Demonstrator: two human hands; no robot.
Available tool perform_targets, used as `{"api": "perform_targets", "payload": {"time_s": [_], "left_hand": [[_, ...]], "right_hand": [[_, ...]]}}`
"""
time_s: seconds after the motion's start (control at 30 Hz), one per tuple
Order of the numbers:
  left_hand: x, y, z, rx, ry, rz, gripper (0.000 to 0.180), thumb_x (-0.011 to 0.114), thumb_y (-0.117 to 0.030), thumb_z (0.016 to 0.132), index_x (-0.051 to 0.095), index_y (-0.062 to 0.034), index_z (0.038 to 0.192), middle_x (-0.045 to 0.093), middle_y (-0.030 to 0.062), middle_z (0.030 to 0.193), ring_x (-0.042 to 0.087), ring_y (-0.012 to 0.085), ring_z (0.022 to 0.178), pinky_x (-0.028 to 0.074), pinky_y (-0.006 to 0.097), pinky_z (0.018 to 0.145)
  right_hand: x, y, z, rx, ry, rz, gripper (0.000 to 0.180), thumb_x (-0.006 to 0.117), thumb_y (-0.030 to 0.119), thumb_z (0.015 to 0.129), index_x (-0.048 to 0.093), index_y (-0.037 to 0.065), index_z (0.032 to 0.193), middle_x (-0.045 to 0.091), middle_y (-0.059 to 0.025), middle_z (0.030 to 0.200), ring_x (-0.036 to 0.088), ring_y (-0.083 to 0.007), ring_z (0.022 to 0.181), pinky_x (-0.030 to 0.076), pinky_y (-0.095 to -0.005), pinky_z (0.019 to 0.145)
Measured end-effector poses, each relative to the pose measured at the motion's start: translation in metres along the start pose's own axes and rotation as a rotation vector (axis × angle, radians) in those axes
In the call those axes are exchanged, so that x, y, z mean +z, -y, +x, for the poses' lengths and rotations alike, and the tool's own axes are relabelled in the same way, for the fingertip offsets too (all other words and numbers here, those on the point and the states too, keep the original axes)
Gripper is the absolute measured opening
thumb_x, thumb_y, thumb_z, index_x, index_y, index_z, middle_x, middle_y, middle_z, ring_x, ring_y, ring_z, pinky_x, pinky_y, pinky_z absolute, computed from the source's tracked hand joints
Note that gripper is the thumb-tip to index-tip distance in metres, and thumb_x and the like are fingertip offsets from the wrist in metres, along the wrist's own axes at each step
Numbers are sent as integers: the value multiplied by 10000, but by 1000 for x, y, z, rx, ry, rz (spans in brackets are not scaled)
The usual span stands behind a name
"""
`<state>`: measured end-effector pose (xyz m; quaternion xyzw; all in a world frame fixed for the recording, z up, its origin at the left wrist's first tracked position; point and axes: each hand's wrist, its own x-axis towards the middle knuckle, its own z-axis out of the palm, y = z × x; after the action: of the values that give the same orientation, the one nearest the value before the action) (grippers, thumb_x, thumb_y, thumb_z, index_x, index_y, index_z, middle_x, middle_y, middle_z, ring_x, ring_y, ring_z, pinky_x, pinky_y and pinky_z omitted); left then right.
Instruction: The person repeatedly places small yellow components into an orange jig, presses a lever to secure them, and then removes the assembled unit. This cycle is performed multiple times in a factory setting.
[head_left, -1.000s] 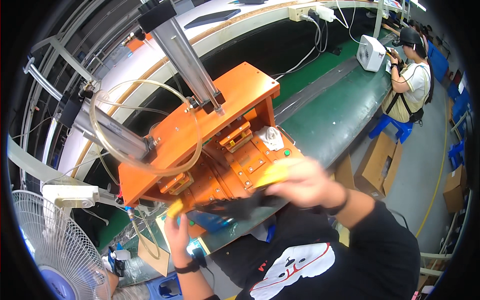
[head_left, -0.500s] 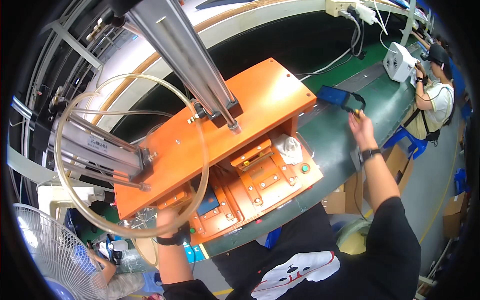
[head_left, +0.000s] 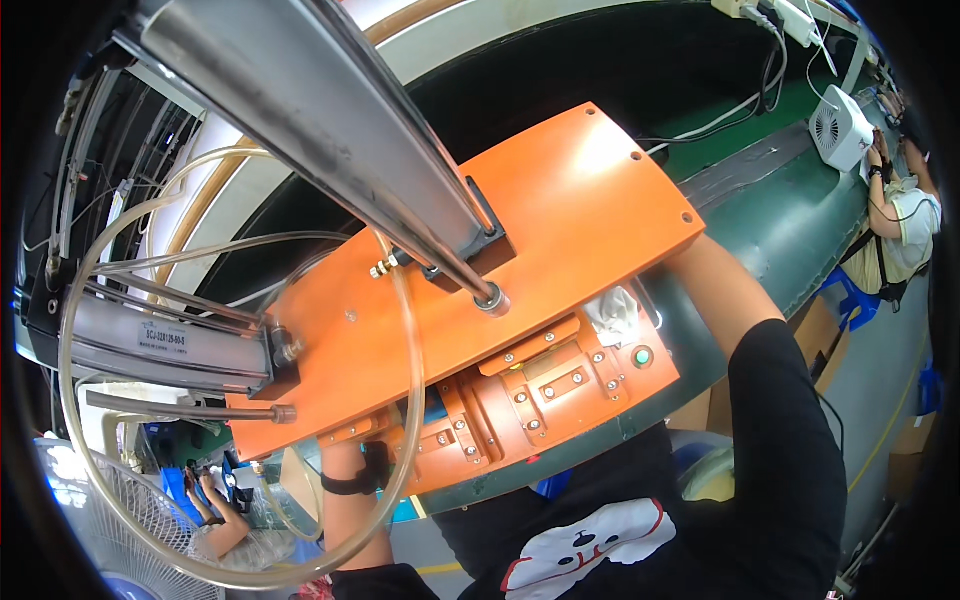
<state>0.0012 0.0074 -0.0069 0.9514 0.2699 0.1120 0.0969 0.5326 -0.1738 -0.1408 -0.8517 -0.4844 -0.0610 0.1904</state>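
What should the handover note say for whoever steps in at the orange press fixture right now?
Left hand: hidden under the flat orange metal top plate; only the left forearm with its black wrist strap shows, so its grip cannot be told.
Right hand: also hidden behind that plate's right edge; the right forearm reaches up past it.
Things: the orange lower base with screwed blocks sits on the dark green conveyor belt. A round green button and a white crumpled cloth lie at its right end.
Done: not readable from this view.
Left: check under the plate what each hand is on.
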Motion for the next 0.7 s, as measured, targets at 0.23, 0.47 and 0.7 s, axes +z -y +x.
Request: {"api": "perform_targets", "payload": {"time_s": [0.23,0.47,0.7], "left_hand": [[9,2,13,-35,40,-47,328,711,-230,961,705,-72,1249,745,161,1169,691,372,1108,543,461,947],[11,-6,17,-84,85,-165,337,710,-232,960,704,-79,1260,743,162,1184,687,375,1127,543,463,957],[-25,-25,-43,-119,91,-319,345,709,-235,959,704,-87,1271,742,162,1200,682,378,1147,543,464,967]], "right_hand": [[-13,11,9,-82,141,-41,286,733,232,871,751,63,1102,696,-173,1243,631,-357,1197,514,-449,1000],[-134,0,-67,-183,140,-59,198,763,149,830,782,96,1021,679,-118,1272,591,-323,1235,489,-441,1007],[-263,38,-219,-271,151,-156,151,790,162,825,745,28,879,647,-159,1227,538,-388,1272,462,-476,1031]]}}
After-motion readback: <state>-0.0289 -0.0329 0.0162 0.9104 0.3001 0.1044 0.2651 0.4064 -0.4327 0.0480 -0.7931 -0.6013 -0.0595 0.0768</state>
